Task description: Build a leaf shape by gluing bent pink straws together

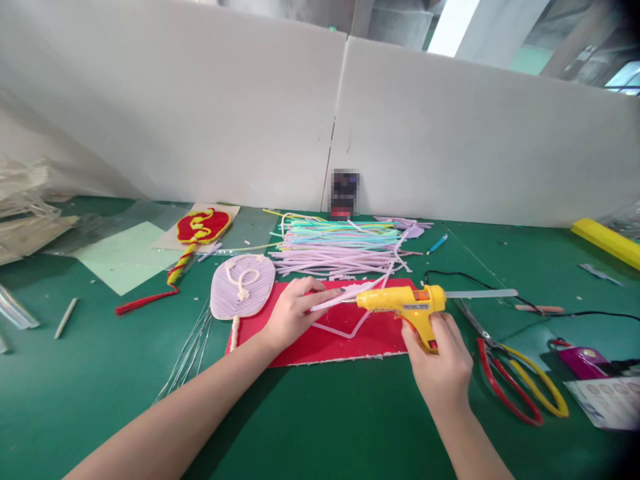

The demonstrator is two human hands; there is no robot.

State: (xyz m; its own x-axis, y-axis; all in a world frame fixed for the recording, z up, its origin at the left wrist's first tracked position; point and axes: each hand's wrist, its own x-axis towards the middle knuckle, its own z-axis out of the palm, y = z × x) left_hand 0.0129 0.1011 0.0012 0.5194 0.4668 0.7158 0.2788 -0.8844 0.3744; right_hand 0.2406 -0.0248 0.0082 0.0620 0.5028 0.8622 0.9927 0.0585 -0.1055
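Observation:
My right hand (445, 360) is wrapped round the handle of a yellow hot glue gun (385, 299), with a clear glue stick (480, 293) jutting from its back. The nozzle points left, at a lilac pipe-cleaner piece (327, 302) that my left hand (295, 310) pinches between thumb and fingers. Both hands are over a red board (300, 355), on which a pale, bent pipe-cleaner outline (345, 335) lies partly under the gun. Left of the board, overlapping its edge, is a lilac fan shape (227, 303) with cream cord loops and a twisted cream handle.
Behind the board lie bundled pastel pipe cleaners (340, 261). A red-and-yellow tasselled fan (186, 260) sits back left, near thin wires (193, 340). Scissors (493, 347) with red and yellow handles, a black cord (590, 313) and a purple device (583, 361) are at right.

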